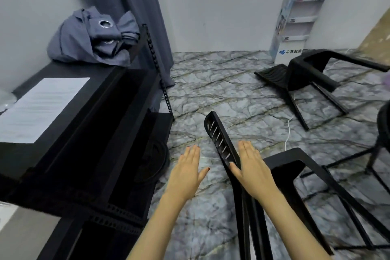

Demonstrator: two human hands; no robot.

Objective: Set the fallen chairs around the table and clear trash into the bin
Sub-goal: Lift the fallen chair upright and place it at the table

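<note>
Black chair [220, 139] on side, backrest pointing away; left hand [187, 174], right hand [254, 172] flat, fingers straight, empty.

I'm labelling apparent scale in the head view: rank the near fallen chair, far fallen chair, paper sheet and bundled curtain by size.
1. near fallen chair, partly because it is closest.
2. far fallen chair.
3. paper sheet and bundled curtain look alike; not ranked.

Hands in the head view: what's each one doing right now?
Left hand: open, fingers straight, holding nothing.
Right hand: open, flat beside the fallen chair's backrest, not gripping it.
</note>
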